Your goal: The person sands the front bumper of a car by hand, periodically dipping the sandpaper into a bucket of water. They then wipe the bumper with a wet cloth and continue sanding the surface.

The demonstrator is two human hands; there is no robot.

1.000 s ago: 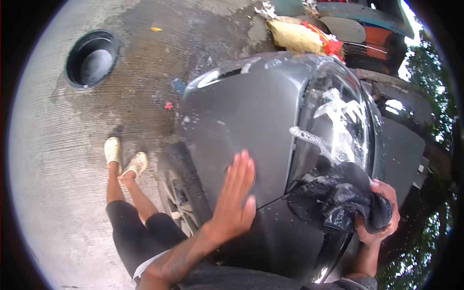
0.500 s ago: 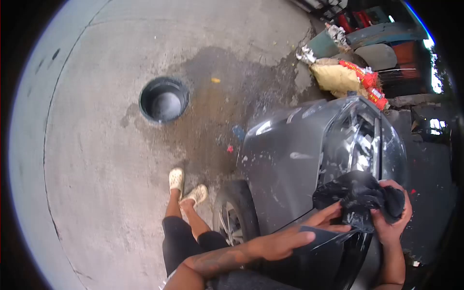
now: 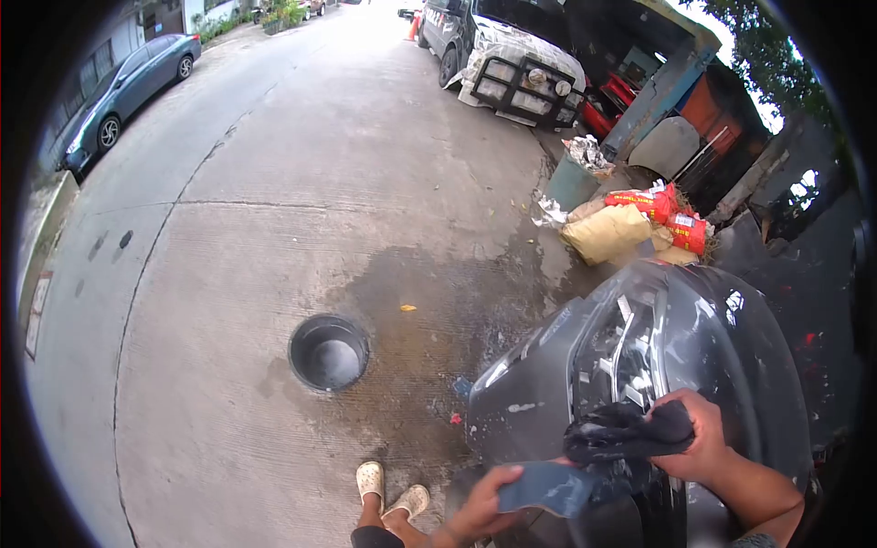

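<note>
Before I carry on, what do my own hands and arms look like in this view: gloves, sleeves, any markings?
Both the right hand and the left hand are ungloved. The right forearm is uncovered, with a dark grey sleeve just showing at the bottom edge. No watch shows on the right wrist. The left sleeve is out of view.

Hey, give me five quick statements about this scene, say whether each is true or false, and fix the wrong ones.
1. A dark tub stands on the pavement. True.
2. The right hand grips a black cloth. True.
3. That black cloth lies in the tub. False: it is in the right hand.
4. Black boots show near the bottom edge. False: those shoes are pale.
5. Red bags lie beside a tan sack. True.
</note>
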